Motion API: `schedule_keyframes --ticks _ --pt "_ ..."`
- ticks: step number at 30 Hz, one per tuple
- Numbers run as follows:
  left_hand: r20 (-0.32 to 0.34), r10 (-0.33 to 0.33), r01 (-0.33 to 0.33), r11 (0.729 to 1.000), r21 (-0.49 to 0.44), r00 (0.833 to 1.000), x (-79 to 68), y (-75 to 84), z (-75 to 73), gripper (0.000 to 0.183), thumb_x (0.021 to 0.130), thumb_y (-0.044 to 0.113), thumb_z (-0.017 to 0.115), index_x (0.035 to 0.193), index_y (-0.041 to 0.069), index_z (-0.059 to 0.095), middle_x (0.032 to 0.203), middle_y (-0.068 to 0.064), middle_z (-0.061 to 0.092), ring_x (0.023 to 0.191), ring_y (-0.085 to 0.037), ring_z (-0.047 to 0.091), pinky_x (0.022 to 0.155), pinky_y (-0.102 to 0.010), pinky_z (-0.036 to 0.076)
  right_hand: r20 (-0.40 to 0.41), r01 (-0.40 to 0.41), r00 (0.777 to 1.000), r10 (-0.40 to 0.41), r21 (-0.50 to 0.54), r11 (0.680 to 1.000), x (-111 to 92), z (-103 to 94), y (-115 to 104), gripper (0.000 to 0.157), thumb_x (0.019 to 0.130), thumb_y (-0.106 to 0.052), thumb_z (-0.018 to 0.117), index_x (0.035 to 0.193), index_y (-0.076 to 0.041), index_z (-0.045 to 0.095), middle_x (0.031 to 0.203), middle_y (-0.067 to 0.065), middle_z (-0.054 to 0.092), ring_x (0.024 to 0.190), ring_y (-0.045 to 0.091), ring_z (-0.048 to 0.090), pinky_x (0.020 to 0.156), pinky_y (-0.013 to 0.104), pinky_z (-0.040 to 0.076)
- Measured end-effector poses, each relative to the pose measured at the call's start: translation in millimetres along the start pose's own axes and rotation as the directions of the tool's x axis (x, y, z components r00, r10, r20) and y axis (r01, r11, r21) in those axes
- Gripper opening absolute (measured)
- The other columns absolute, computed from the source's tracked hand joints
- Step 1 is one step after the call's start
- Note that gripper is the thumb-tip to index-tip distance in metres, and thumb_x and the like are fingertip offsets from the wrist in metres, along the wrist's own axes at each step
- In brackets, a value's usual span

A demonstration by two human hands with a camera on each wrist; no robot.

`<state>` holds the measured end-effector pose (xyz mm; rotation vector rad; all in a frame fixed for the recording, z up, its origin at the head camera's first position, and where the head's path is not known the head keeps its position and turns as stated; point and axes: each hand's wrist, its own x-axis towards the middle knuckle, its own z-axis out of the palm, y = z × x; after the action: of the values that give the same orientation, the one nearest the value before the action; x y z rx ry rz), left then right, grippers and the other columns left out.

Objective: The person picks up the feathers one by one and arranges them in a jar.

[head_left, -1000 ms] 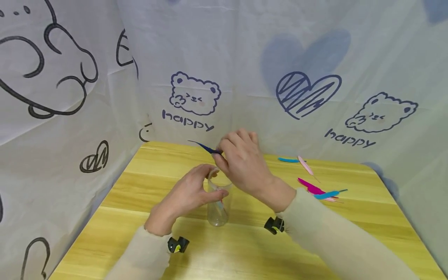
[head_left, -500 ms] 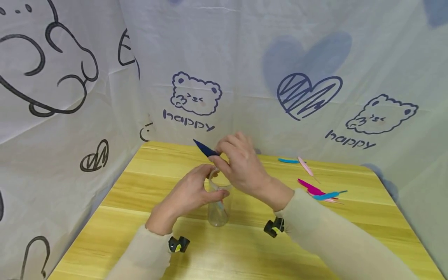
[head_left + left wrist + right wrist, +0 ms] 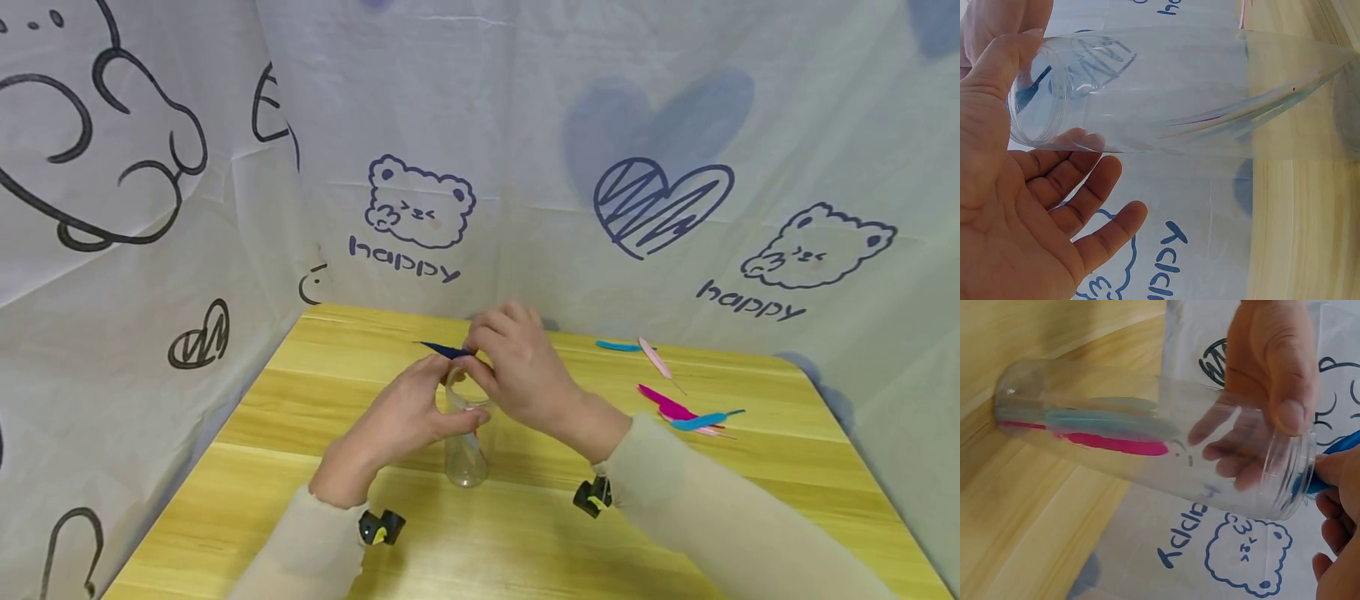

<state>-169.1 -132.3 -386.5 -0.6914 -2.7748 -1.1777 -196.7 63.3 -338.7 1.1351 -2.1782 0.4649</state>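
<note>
A clear plastic jar stands upright on the wooden table, its mouth uncovered. My left hand holds it around the upper part, thumb on the near side and fingers behind. Just over the rim, my right hand pinches a dark blue feather between thumb and fingers, its tip pointing left. In the right wrist view part of this blue feather shows at the jar's mouth. Inside the jar lean a magenta feather and a pale blue one, their lower ends at the bottom.
To the right on the table lie loose feathers: a magenta one with a blue one across it. Farther back are another blue feather and a pink one. A printed white cloth borders the table behind and at the sides.
My right hand has come down toward the jar's mouth, lowering the blue feather and turning it flatter. My left hand and the jar stay in place.
</note>
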Motion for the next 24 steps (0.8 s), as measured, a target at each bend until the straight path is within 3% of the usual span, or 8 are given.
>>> schedule_keyframes --ticks 5,15,24 --pt "-0.003 -0.008 0.008 1.000 0.012 1.000 -0.1 0.5 0.5 0.073 0.089 0.056 0.080 0.147 0.017 0.058 0.139 -0.003 0.062 0.127 -0.022 0.058 0.108 -0.047 0.051 -0.001 0.057 0.998 -0.057 -0.090 0.994 -5 0.4 1 0.012 0.096 -0.016 0.078 0.088 -0.011 0.071 0.096 0.002 0.069 0.091 0.025 0.054 0.079 0.040 0.041" --pt "-0.007 -0.026 0.026 1.000 -0.010 1.000 0.6 1.4 0.9 0.053 0.088 0.055 0.082 0.122 0.020 0.060 0.116 -0.001 0.060 0.108 -0.025 0.058 0.091 -0.040 0.050 0.027 0.045 0.999 -0.041 -0.137 0.990 -11 -0.9 4 0.014 0.096 -0.018 0.079 0.088 -0.010 0.071 0.096 0.002 0.069 0.092 0.025 0.055 0.079 0.040 0.041" --pt "0.007 -0.053 0.053 0.998 -0.028 0.999 -0.8 2.4 0.0 0.059 0.087 0.055 0.083 0.133 0.025 0.060 0.124 0.003 0.061 0.112 -0.022 0.057 0.097 -0.043 0.051 0.040 0.043 0.999 -0.038 -0.139 0.989 -13 -1.5 5 0.017 0.092 -0.026 0.080 0.089 -0.012 0.072 0.094 0.001 0.068 0.093 0.025 0.054 0.080 0.040 0.040"
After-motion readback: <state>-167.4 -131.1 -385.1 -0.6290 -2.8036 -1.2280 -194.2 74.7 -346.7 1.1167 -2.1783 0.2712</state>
